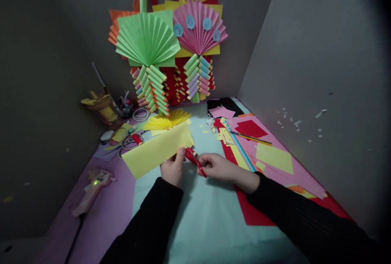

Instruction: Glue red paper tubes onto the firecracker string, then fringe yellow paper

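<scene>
My left hand pinches a long strip of pale yellow paper between thumb and fingers, tilted above the table. The strip's right end is cut into a fringe. My right hand grips red-handled scissors, their blades close to the paper's lower right edge and near my left thumb. Whether the blades are apart is too small to tell. Just behind the strip lies a folded yellow paper fan.
A pink glue gun with a lit green light and a cord lies at left. Pencils and coloured paper sheets cover the right side. Paper fan ornaments hang at the back. A pot of tools stands back left.
</scene>
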Tool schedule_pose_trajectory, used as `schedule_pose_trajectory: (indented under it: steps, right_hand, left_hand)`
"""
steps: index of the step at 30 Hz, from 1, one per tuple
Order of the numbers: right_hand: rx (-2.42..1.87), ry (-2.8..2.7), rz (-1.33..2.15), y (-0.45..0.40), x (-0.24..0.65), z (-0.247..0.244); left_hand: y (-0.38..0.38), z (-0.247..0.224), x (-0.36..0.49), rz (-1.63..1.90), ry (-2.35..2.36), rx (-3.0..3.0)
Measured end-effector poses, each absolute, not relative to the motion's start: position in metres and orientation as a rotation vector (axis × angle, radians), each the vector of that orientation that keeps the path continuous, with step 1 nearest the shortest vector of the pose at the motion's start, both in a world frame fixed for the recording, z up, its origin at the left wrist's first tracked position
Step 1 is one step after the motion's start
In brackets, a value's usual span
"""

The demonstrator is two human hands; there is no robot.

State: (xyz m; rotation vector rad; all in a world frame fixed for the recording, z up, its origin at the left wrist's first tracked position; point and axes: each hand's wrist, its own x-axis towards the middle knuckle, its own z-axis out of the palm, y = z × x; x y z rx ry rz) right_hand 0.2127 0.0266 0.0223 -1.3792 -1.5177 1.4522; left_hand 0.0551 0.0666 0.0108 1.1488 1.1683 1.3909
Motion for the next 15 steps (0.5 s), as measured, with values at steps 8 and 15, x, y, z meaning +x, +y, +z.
schedule_pose_trajectory:
  steps: [8, 15]
  right_hand:
    - [-1.393, -1.509, 1.432, 0.026, 0.213, 0.026]
    - [-1.360, -1.498, 1.434, 0.027, 0.214, 0.022]
  left_hand:
    - [0.064, 0.021, 0.055, 1.357, 1.176, 1.186]
    - [0.065, 0.020, 0.055, 1.343, 1.194, 1.194]
